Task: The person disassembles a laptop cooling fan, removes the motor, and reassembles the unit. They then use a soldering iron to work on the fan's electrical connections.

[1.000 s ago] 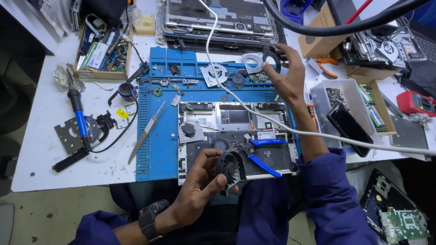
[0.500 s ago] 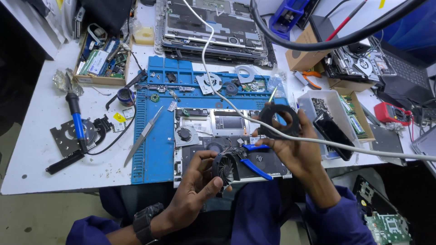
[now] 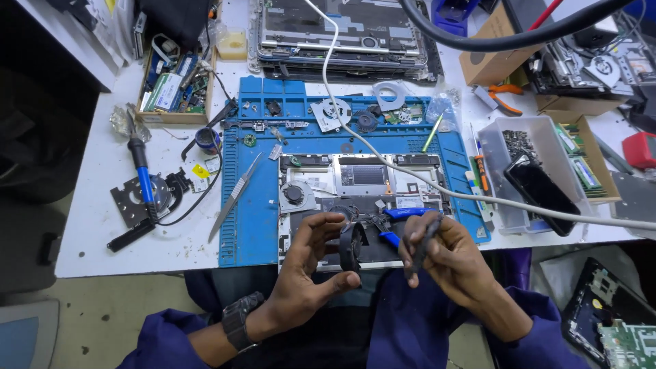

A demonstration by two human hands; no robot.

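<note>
fan part and dark strip held over the opened laptop

left hand (image 3: 307,273) sits low over the near edge of the blue work mat (image 3: 249,225), thumb and fingers curled narrow around a small black fan piece (image 3: 351,246), held on edge between the fingertips. right hand (image 3: 447,260) is just beside it, fingers pinched shut on a thin dark strip (image 3: 425,240) that stands tilted up from the grip. the strip's kind is hard to tell from here; it may be tape or a flat tool.

both things hang just above the opened laptop base (image 3: 362,198), which lies on the mat with a fan (image 3: 295,196) seated at its left side. blue-handled pliers (image 3: 403,217) rest on the base, right behind the hands. a white cable (image 3: 410,176) crosses the mat from top to right.

round about: metal tweezers (image 3: 236,197) on the mat's left part, a loose fan (image 3: 331,113) near its top edge, a blue-handled soldering iron (image 3: 142,179) on the white table at left, a grey parts bin (image 3: 526,164) with a dark phone at right.

step in hand, by the look of it: fitting or dressing the fan piece with the strip, mid-air, before it goes near the base. the next move would call for a steady left grip and the two hands brought close enough for the strip's end to meet the piece.
</note>
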